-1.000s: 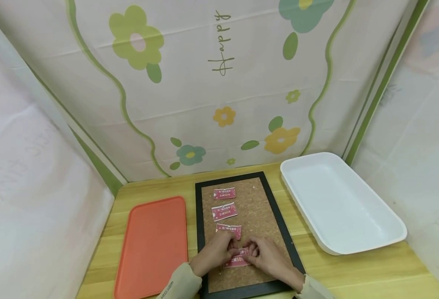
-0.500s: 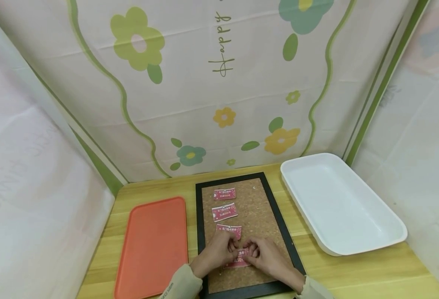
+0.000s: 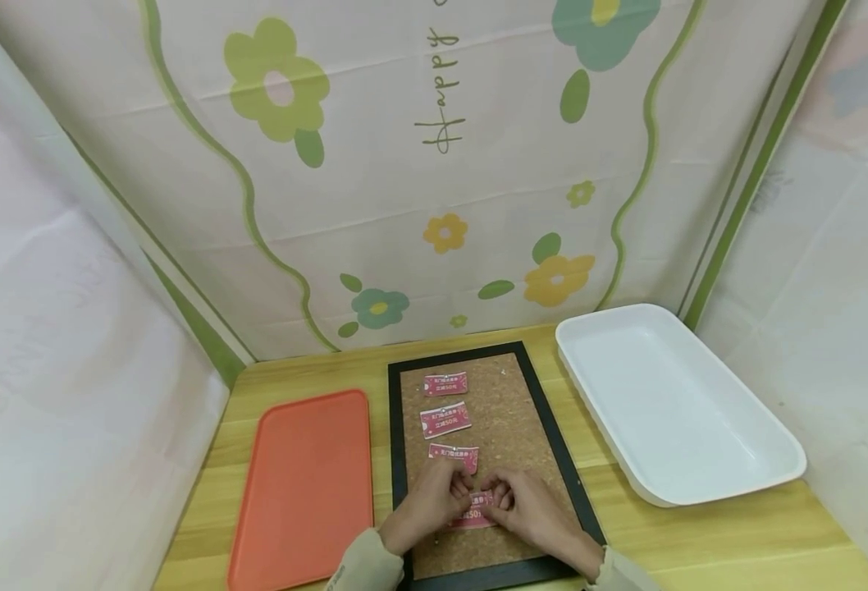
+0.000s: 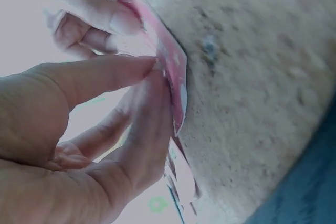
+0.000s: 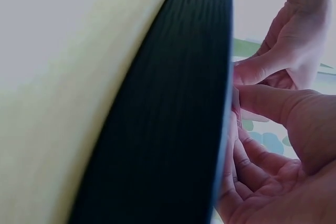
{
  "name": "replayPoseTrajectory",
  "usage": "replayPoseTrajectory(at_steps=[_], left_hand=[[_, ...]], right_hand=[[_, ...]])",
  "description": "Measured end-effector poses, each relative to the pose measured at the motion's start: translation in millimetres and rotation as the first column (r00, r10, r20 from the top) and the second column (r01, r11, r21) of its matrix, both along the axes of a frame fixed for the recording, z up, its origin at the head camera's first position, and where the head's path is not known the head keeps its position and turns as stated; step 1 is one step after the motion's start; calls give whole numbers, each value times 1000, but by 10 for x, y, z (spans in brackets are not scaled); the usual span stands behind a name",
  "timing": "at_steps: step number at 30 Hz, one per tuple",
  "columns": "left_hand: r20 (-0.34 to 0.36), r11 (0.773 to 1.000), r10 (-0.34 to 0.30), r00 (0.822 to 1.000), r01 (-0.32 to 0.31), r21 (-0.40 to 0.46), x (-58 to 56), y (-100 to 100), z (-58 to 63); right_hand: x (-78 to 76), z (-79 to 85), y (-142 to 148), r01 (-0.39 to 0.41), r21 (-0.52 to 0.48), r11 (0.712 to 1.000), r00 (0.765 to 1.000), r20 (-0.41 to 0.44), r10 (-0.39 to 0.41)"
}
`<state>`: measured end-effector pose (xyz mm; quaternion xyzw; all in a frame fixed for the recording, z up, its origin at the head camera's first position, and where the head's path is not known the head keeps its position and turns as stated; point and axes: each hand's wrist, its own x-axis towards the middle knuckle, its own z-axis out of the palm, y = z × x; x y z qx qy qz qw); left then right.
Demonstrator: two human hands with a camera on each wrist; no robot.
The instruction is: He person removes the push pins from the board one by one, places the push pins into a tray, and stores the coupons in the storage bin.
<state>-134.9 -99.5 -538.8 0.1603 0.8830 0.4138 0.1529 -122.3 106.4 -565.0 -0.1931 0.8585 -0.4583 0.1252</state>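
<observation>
On the cork board [image 3: 511, 443] lies a pink-and-white printed coupon [image 3: 469, 520], partly covered by both hands. My left hand [image 3: 425, 502] is over its left side; thumb and forefinger meet at the face of the coupon in the left wrist view, pinching a tiny pin that is mostly hidden. From the right, my right hand [image 3: 536, 510] holds the coupon between curled fingers and thumb. Three similar coupons stand in a column farther up the board: top coupon [image 3: 445, 384], middle coupon [image 3: 445, 420] and lower coupon [image 3: 454, 456]. Each shows a small shiny dot at its upper edge.
The board has a raised black frame [image 5: 163, 108]. An orange-red tray [image 3: 304, 492] lies to its left, and a deep white tray [image 3: 670, 410] stands at its right. Flower-printed cloth [image 3: 375, 189] hangs behind and along both sides of the wooden table [image 3: 737, 542].
The left hand has shifted very slightly to the right over the coupon, covering a little more of it. The right hand keeps its place. The view has tilted slightly.
</observation>
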Motion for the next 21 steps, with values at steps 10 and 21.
replayPoseTrajectory(at_steps=[10, 21], left_hand=[[20, 1000, -18, 1000, 18, -21, -12, -4, -56], [-33, 993, -78, 996, 74, -90, -9, 32, -25]], right_hand=[[-3, -2, -3, -3, -6, 1000, 1000, 19, 3], [-18, 26, 14, -5, -33, 999, 1000, 28, 6]])
